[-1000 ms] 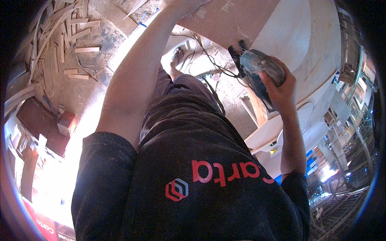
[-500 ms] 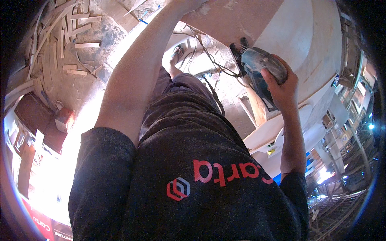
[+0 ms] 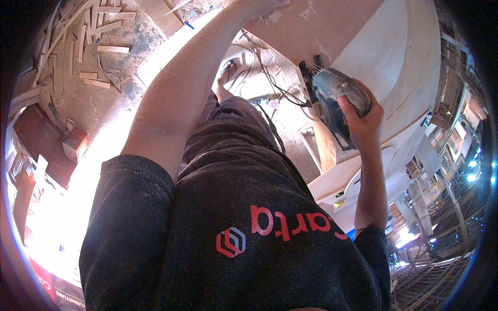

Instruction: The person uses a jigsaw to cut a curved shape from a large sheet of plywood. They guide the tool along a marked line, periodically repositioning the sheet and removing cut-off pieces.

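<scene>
A dusty grey-teal handheld power tool [image 3: 337,88] with a black lower part is gripped in my right hand [image 3: 365,122], fingers wrapped round its rounded top. Its dark lower side lies along the near edge of a large flat wooden board [image 3: 332,31], brown in one part and pale in another; I cannot tell its exact kind. At the top edge of the picture my left hand [image 3: 267,5] reaches over the brown part of the board. A stretched-out digit shows there; the other fingers are cut off by the frame.
Dark cables [image 3: 270,72] hang and loop below the board, close to my legs. Many wood offcuts [image 3: 111,49] litter the floor at the far left. A reddish-brown box [image 3: 75,144] stands at the left. Pale panels [image 3: 337,179] lie near my right forearm.
My left hand has come a little further into view, shifting right and down over the board. My right hand keeps its grip on the power tool, which has barely moved.
</scene>
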Available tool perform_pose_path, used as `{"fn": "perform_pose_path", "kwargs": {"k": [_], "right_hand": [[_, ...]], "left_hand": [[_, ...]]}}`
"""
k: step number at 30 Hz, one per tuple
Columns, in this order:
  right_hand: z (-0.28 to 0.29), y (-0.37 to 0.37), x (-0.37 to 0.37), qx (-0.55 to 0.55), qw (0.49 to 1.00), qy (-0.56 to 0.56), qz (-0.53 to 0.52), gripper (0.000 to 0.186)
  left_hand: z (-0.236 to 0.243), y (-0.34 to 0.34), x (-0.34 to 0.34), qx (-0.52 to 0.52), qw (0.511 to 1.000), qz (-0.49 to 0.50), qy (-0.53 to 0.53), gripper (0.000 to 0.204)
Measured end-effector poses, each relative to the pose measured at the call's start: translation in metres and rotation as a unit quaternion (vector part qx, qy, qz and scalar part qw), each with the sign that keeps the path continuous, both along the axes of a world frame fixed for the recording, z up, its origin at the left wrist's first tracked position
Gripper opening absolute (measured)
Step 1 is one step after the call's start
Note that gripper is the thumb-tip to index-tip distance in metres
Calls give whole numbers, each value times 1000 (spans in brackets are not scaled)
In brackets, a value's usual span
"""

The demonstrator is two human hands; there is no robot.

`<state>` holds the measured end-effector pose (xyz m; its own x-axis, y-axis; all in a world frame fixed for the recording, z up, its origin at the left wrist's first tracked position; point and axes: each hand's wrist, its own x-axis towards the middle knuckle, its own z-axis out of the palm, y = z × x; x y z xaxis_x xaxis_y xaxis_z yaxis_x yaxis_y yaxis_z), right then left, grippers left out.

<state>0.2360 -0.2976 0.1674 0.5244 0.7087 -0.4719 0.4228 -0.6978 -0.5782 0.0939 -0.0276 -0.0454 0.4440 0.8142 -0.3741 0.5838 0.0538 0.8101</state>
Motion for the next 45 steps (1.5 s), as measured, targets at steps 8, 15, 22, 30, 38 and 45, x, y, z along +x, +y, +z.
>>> {"fn": "perform_pose_path", "kwargs": {"k": [8, 15, 22, 30, 38, 45], "right_hand": [[-2, 2, 2, 8, 1000, -6, 10, 52], [-2, 3, 3, 10, 1000, -13, 14, 52], [-2, 7, 1, 12, 1000, -5, 4, 52], [-3, 8, 2, 9, 1000, -7, -1, 51], [-3, 11, 2, 19, 1000, -5, 1, 51], [-4, 11, 2, 18, 1000, -17, -10, 52]], "left_hand": [[16, 1, 1, -62, 998, -11, 26, 79], [18, 4, 1, -12, 996, -36, 82, 82], [17, 5, 1, -8, 996, -42, 81, 83], [24, 7, 1, -28, 994, -57, 89, 86], [24, 7, -1, -27, 995, -52, 79, 85], [26, 9, -2, -12, 994, -65, 86, 84]]}}
